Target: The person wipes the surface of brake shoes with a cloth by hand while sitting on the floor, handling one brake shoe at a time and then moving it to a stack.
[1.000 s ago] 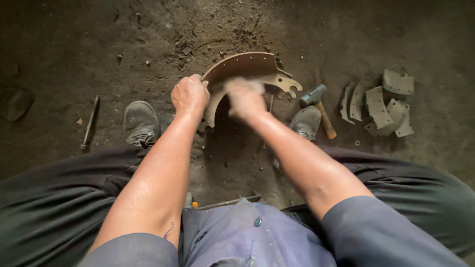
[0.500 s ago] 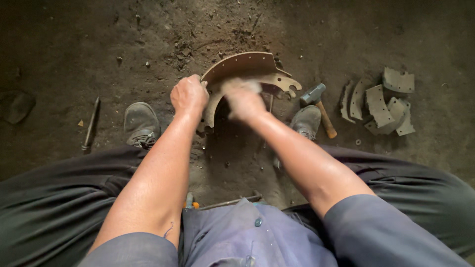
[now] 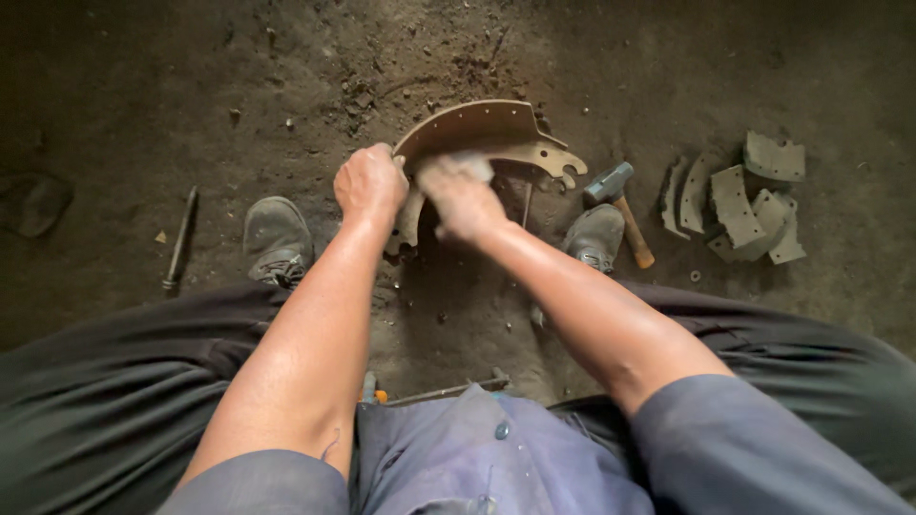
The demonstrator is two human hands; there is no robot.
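Note:
A curved brown metal brake shoe [image 3: 482, 129] stands on edge on the dirt floor between my feet. My left hand [image 3: 370, 183] is closed around its left end, holding it upright. My right hand [image 3: 460, 195], blurred by motion, presses a pale piece of cloth or abrasive paper [image 3: 469, 166] against the shoe's curved face. What exactly the pale piece is cannot be made out. Both forearms reach forward from my lap.
A hammer [image 3: 618, 205] with a wooden handle lies by my right shoe [image 3: 593, 235]. A pile of broken grey lining pieces [image 3: 739, 200] sits at the right. A thin metal rod [image 3: 178, 238] lies left of my left shoe [image 3: 276, 236]. Loose debris dots the floor.
My right hand has shifted slightly left and up along the shoe's face in a rubbing motion. My left hand keeps the same grip.

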